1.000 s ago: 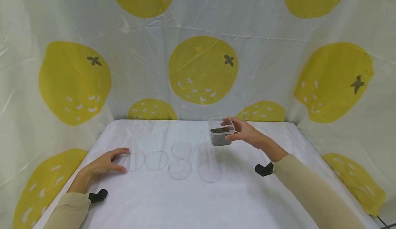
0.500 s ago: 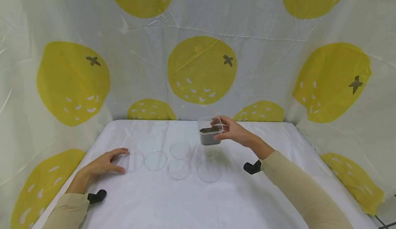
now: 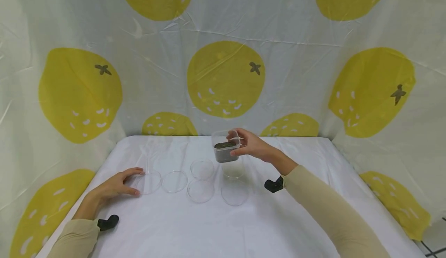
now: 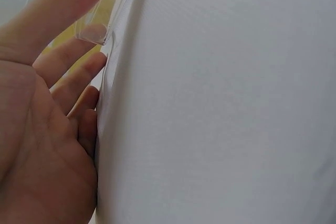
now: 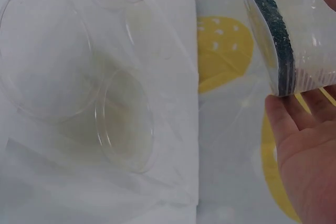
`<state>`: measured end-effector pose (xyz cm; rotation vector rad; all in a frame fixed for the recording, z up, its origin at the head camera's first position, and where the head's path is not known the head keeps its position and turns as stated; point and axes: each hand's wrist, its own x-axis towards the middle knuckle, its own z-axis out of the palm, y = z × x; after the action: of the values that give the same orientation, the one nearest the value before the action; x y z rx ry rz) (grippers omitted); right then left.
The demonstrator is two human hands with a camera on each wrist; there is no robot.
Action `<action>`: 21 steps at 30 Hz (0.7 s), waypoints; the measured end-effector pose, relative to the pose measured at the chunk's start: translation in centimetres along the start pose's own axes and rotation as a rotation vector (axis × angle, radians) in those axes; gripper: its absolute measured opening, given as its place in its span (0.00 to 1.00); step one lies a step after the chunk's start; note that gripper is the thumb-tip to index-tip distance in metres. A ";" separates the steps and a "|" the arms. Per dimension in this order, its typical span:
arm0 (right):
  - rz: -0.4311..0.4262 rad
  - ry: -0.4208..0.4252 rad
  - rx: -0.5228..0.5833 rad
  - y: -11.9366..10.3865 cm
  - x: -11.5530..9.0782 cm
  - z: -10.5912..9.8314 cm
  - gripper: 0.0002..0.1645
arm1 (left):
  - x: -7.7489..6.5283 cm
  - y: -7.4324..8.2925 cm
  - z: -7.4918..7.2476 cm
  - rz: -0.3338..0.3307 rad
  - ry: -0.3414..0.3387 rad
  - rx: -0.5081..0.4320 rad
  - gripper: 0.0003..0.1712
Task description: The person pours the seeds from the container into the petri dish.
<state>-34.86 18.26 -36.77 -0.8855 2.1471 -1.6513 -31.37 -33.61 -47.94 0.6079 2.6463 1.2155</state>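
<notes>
In the head view my right hand (image 3: 249, 147) grips a clear plastic tub (image 3: 224, 155) by its right side, fingers behind and thumb in front. Dark granules (image 3: 225, 145) fill the tub's lower part; it hangs above the table over the back dishes. The right wrist view shows the granules as a dark band (image 5: 275, 32) at the tub's bottom. My left hand (image 3: 115, 184) rests on the table at the left, its fingers loosely spread around the edge of the leftmost clear round dish (image 3: 150, 183). Whether the fingertips touch that dish is hard to tell.
Beside the leftmost dish lies another clear dish (image 3: 174, 181). A back dish (image 3: 202, 169) and a front dish (image 3: 200, 191) stand mid-table, with two more, back (image 3: 233, 170) and front (image 3: 234, 192), to their right. A lemon-printed curtain (image 3: 226, 80) borders the white table (image 3: 181, 227).
My right hand has carried the tub leftward, from above the right pair of dishes towards the middle pair. The left hand has stayed by the leftmost dish.
</notes>
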 end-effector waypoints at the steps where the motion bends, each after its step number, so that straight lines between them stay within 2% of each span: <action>1: -0.002 -0.003 -0.001 0.0 0.2 0.1 0.43 | 0.0 0.0 0.0 0.010 0.000 0.004 0.42; 5: -0.011 -0.015 -0.009 -0.2 1.1 0.6 0.43 | 0.0 0.1 0.0 0.040 0.001 0.017 0.42; 13: -0.022 -0.041 -0.020 -0.4 3.2 2.1 0.42 | 0.0 0.4 0.0 -0.002 0.001 0.016 0.43; 21: -0.024 -0.078 0.012 -0.4 5.1 4.0 0.41 | 0.0 0.3 -0.1 0.029 0.002 0.001 0.42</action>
<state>-36.36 11.97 -36.87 -0.9592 2.0808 -1.6112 -31.33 -33.48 -47.70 0.6479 2.6488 1.2227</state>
